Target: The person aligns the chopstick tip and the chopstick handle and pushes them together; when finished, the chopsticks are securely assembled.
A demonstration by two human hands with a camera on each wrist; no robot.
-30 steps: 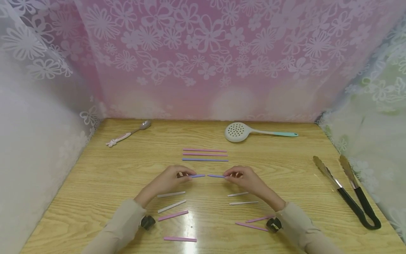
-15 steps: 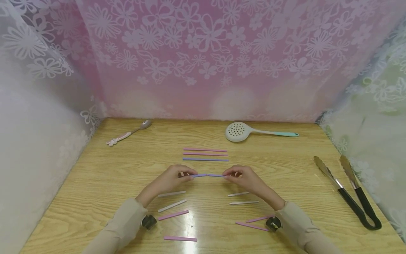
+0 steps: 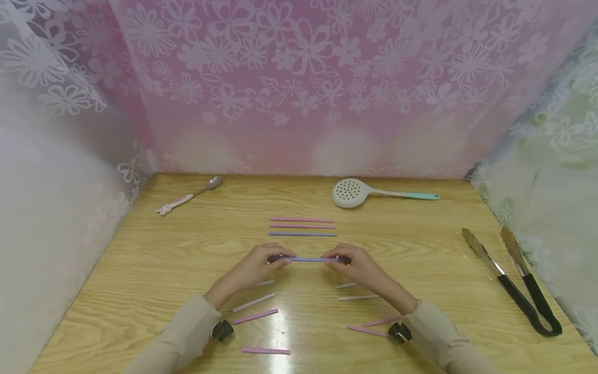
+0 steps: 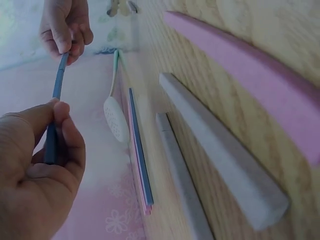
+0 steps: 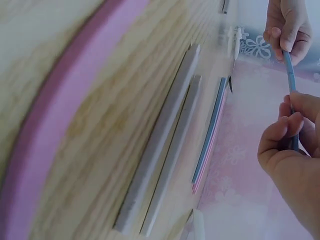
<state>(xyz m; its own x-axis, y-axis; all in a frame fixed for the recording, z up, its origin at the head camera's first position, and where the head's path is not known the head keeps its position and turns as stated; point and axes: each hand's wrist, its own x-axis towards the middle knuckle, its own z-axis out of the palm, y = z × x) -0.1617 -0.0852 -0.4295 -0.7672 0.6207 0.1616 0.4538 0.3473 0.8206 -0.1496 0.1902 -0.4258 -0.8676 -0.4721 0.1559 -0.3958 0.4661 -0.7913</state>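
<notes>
Over the middle of the table my left hand (image 3: 261, 262) and my right hand (image 3: 357, 262) face each other. Each pinches one piece of a blue chopstick (image 3: 308, 259) between thumb and fingers. The two pieces meet end to end in one line, with a thin seam showing on the blue chopstick (image 4: 60, 75) in the left wrist view. Their outer ends are partly hidden inside the hands. Just beyond lie a full-length blue chopstick (image 3: 302, 234) and two pink chopsticks (image 3: 302, 226), parallel to each other.
Grey-white (image 3: 254, 302) and pink chopstick pieces (image 3: 255, 316) lie near the left forearm. More grey-white (image 3: 358, 297) and pink pieces (image 3: 369, 331) lie by the right one. Farther out are a spoon (image 3: 187, 198), a skimmer (image 3: 350, 193) and black-handled tongs (image 3: 528, 301).
The hands have moved closer together. The two blue chopstick pieces, apart at first, came tip to tip and now form one straight line between the fingers.
</notes>
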